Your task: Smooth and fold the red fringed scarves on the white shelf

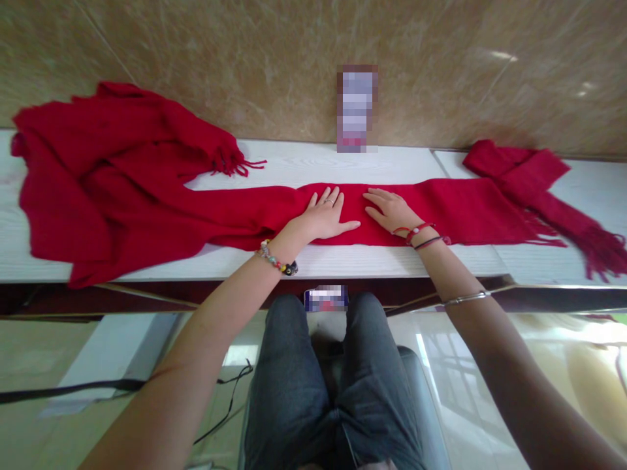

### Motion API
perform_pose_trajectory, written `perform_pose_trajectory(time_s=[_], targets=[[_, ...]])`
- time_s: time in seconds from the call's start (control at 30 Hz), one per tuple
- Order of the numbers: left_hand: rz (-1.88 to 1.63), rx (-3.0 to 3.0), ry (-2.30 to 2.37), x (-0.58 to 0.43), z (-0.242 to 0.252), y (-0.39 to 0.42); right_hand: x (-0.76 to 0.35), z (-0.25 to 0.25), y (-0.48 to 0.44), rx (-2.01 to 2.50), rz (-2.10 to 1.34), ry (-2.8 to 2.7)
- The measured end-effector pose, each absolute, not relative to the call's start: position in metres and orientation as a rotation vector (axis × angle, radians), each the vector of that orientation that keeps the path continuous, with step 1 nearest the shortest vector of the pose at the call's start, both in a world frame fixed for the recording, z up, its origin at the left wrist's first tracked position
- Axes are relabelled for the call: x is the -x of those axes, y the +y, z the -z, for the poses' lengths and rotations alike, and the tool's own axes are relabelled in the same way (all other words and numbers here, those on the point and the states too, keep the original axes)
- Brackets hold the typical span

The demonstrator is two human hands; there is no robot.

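Note:
A long red scarf (460, 209) lies across the white table, its middle stretch flat and its fringed end to the right. My left hand (326, 217) rests flat on the scarf's middle with the fingers spread. Beside it, a short gap to the right, my right hand (392, 210) also presses palm down on the cloth, fingers stretched out. To the left the red cloth (108, 176) is bunched in loose folds, with another fringed corner pointing right. Neither hand grips the fabric.
Another folded red fringed piece (533, 173) lies at the right, touching the scarf's end. The narrow white table (304, 156) meets a brown marbled wall (274, 65). A blurred upright object (356, 108) stands against the wall. Black cables (230, 398) hang at lower left.

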State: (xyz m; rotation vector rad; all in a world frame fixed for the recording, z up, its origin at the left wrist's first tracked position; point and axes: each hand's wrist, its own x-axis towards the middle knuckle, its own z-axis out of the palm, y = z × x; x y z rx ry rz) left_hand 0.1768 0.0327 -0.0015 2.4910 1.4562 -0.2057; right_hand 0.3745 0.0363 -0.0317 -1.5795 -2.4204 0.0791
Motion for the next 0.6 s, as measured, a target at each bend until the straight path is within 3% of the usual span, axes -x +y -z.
perform_pose_trajectory(time_s=[0.6], targets=[[0.168,-2.490,1.432,-0.1735,0.0025,0.0338,-0.3733,0.0337,0.0379,1.541,-0.107,-2.425]])
